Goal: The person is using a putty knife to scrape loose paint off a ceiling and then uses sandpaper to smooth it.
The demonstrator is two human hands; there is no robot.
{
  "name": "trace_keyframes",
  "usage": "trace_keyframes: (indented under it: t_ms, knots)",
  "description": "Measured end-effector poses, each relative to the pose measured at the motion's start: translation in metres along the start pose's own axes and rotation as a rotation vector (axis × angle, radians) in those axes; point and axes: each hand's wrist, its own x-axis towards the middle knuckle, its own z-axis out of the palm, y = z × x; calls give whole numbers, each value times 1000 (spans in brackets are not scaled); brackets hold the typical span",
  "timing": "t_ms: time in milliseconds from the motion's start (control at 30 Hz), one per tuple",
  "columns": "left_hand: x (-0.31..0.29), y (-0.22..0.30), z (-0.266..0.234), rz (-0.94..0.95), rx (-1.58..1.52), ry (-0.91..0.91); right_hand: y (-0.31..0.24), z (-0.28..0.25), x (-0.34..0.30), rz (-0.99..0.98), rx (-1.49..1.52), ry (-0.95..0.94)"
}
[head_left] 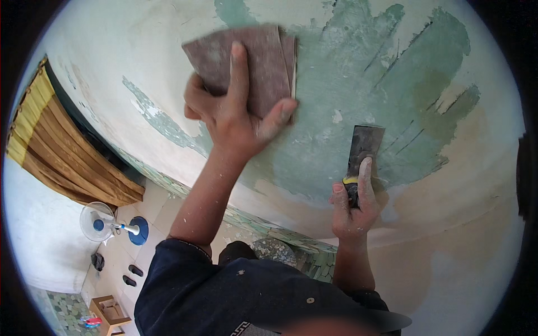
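Against the wall, my left hand (235, 112) presses a folded sheet of brownish-red sandpaper (255, 61). Its index finger lies along the sheet, the thumb rests at the right edge, and the other fingers curl at the left corner. My right hand (357, 210) grips a putty knife (365, 145) by its black and yellow handle, index finger along the metal blade. The blade points up over the green patch (319, 95), where the paint has come off; I cannot tell whether it touches. Dust whitens the fingers of my right hand.
Pale paint with ragged edges and dark scratches surrounds the patch. A brown and yellow curtain (73, 145) hangs at the left. On the tiled floor stand a fan (120, 225), dark slippers (133, 274) and a wooden stool (109, 313). Flakes litter the floor (274, 251) below the wall.
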Motion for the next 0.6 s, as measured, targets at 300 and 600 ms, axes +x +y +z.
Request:
trace_keyframes:
  t_ms: [300, 600]
  knots:
    - [-148, -1, -14, -100, -67, -150, 2, -3, 0, -16, -23, -4]
    - [10, 1, -7, 42, -32, -67, 4, 1, 1, -92, -149, 16]
